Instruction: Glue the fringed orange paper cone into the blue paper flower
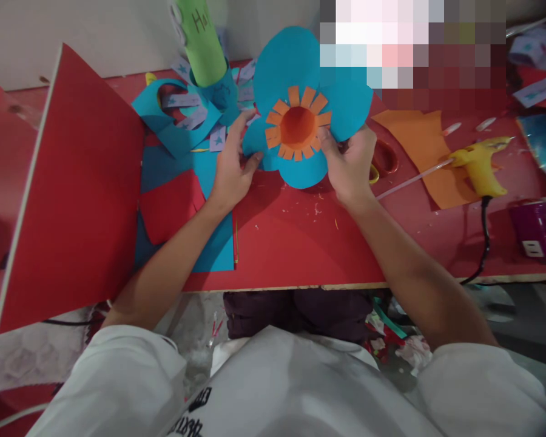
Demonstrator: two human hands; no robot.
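Observation:
A large blue paper flower (295, 57) is held up above the red table, tilted toward me. At its middle sits an orange paper tube (298, 127) with a fringe of cut tabs folded outward against the petals. My left hand (236, 158) grips the left petal, thumb in front and fingers partly behind. My right hand (352, 158) pinches the right side, its thumb at the edge of the orange fringe and the other fingers hidden behind the flower.
A yellow glue gun (482, 167) lies on orange paper (421, 145) at the right, near scissors (386, 159) and a purple box (534, 227). Left are a green paper tube (204, 45), blue paper (216, 243), red paper (170, 206) and an upright red panel (82, 182).

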